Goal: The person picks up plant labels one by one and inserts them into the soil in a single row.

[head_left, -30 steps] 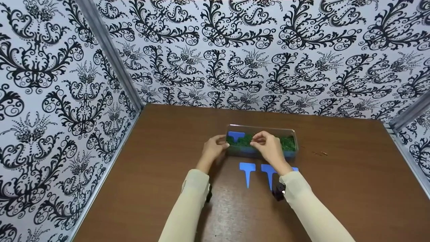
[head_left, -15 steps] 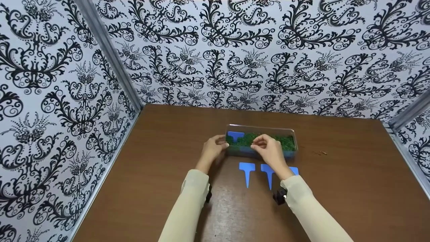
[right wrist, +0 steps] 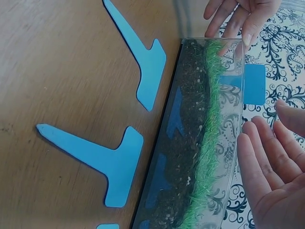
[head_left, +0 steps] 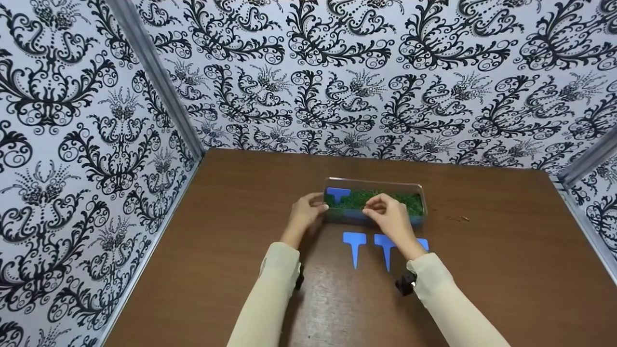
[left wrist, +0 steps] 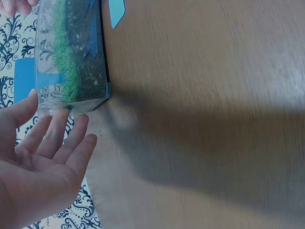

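Note:
A clear plastic box (head_left: 347,218) holds dark soil (right wrist: 183,143) topped with green grass (right wrist: 208,162). One blue T-shaped plant marker (head_left: 339,193) stands upright in the grass near its left end. My left hand (head_left: 307,212) is at that end; its relaxed fingers touch the end wall and its thumb rests at the rim corner. My right hand (head_left: 389,214) hovers at the box's front rim, over the grass. In the right wrist view its fingers (right wrist: 259,152) are loosely extended, the thumb apart from them, with nothing visibly held.
Flat on the brown table (head_left: 231,231), in front of the box, lie blue plant markers: one at left (head_left: 355,246), a middle marker (head_left: 385,246) and another (head_left: 423,243) partly hidden by my right wrist. Small brown bits (head_left: 463,218) lie to the right. Patterned walls (head_left: 356,96) enclose the table.
My right hand has drifted slightly right and toward me over the grass. The left hand, box and markers have stayed in place.

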Available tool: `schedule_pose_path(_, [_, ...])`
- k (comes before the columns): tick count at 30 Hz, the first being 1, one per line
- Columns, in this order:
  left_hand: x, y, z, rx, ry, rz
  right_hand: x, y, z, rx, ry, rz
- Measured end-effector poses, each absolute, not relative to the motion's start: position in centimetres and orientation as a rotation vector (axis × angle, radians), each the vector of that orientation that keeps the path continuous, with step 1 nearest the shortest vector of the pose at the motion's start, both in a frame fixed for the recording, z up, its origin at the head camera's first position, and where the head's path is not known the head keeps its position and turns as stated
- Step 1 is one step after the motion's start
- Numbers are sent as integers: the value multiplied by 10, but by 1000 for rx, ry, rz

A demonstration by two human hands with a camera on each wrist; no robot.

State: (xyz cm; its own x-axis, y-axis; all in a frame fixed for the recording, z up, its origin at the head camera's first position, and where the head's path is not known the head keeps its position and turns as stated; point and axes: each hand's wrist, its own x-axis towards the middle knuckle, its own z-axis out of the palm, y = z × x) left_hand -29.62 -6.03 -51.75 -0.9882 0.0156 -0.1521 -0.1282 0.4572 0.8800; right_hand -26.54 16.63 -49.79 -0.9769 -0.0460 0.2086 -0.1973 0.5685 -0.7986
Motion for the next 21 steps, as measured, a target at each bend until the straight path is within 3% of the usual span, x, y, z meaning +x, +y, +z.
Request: schedule_pose_path(21, [-296,-60,-517,-102,2567,1561,-254,169,-505,179,-2694,1408])
